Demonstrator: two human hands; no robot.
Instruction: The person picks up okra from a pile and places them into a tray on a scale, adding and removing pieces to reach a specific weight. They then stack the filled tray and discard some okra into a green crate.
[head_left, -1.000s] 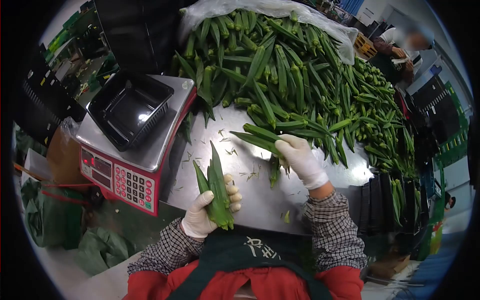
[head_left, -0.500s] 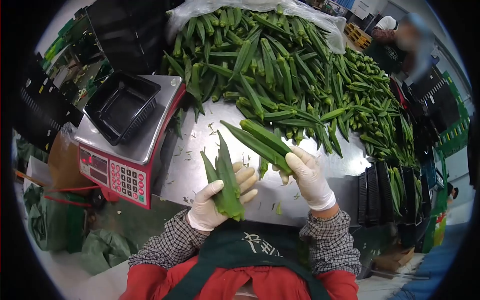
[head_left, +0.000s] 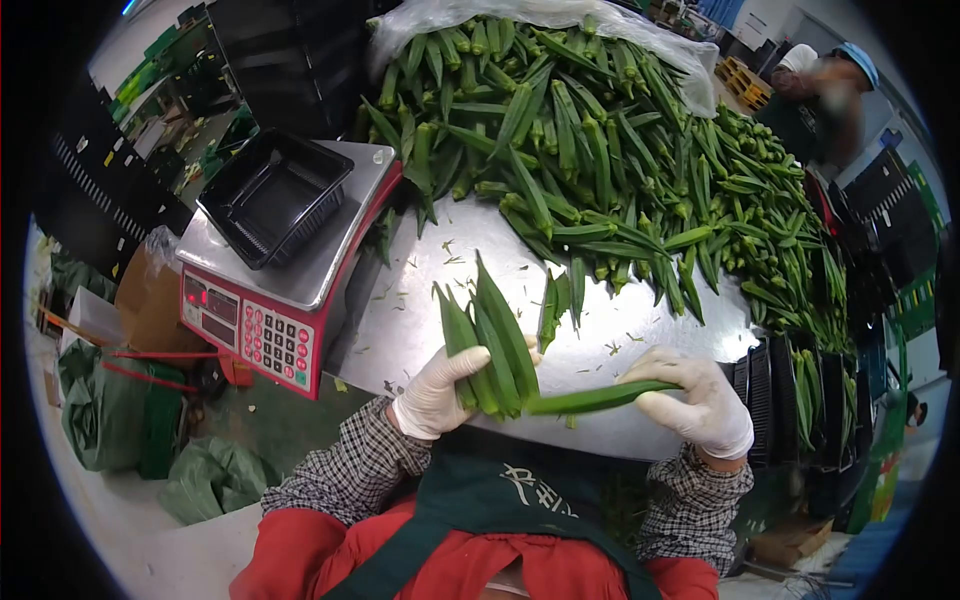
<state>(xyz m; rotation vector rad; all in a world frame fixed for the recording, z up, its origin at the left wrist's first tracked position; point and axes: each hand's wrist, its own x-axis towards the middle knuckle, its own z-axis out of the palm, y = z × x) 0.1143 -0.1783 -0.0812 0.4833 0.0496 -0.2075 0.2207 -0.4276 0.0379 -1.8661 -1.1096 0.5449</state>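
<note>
My left hand (head_left: 435, 392), in a white glove, is closed round several okra pods (head_left: 490, 350) that point up and away from me. Between the thumb and fingers of my gloved right hand (head_left: 703, 400) lies a single okra pod (head_left: 595, 398), held almost level, its left end close to the bases of the bundle. A big heap of okra (head_left: 560, 130) covers the far part of the metal table (head_left: 400, 335). A few loose pods (head_left: 553, 308) lie on the table just beyond my left hand.
At left a red scale (head_left: 275, 345) carries a black plastic tray (head_left: 275, 200). Black trays (head_left: 757, 400), some with okra, stand at the right edge. Clear plastic sheeting (head_left: 690, 70) edges the heap. Another person (head_left: 820, 95) stands at the back right. Green bags (head_left: 215, 480) lie at lower left.
My right hand has come down and to the right, now with one pod turned level instead of two pointing up-left. The bundle in my left hand has grown. The view has shifted slightly.
</note>
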